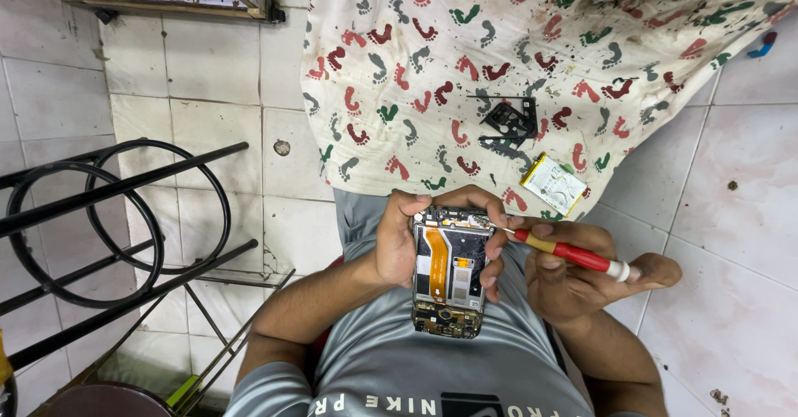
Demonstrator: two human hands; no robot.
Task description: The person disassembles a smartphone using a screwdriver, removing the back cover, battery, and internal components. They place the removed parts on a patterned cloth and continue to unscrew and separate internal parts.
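Left hand [416,238] wrapped around an opened phone [449,271], held over the lap, orange flex cable [438,261] exposed; right hand [582,280] pinching a red-handled screwdriver [573,256], tip at the phone's upper right corner; removed battery [554,184] and black frame parts [509,122] lying on the footprint-patterned cloth [416,68] beyond.

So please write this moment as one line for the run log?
left hand: holds opened phone | right hand: holds red screwdriver, tip at phone's top edge | cloth: battery, black parts
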